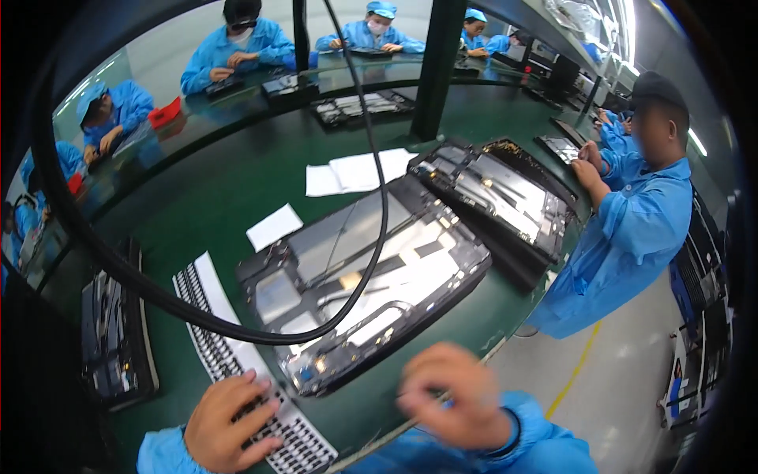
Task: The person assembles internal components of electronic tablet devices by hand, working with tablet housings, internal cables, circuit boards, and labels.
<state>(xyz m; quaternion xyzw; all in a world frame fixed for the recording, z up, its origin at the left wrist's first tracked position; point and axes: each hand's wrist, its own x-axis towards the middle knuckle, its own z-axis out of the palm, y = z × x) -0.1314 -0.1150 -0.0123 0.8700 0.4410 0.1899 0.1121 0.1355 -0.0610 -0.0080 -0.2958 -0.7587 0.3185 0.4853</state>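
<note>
My left hand (231,424) lies with spread fingers on a long white strip with rows of black key-shaped patches (304,438), like a keyboard part. Over the table's front edge is my right hand (456,395), blurred, with thumb and fingers curled into a pinch; whatever it may hold is too small or smeared to make out. Between and beyond my hands lies an opened laptop base (355,276) with its inner parts exposed, touched by neither hand. The strip runs along its left side.
A black cable (384,182) hangs in a loop across the view. More opened laptop bases lie at the far right (497,193) and left (114,336). White papers (359,170) rest behind. A green post (438,71) rises from the table. A co-worker in blue (639,205) stands at right.
</note>
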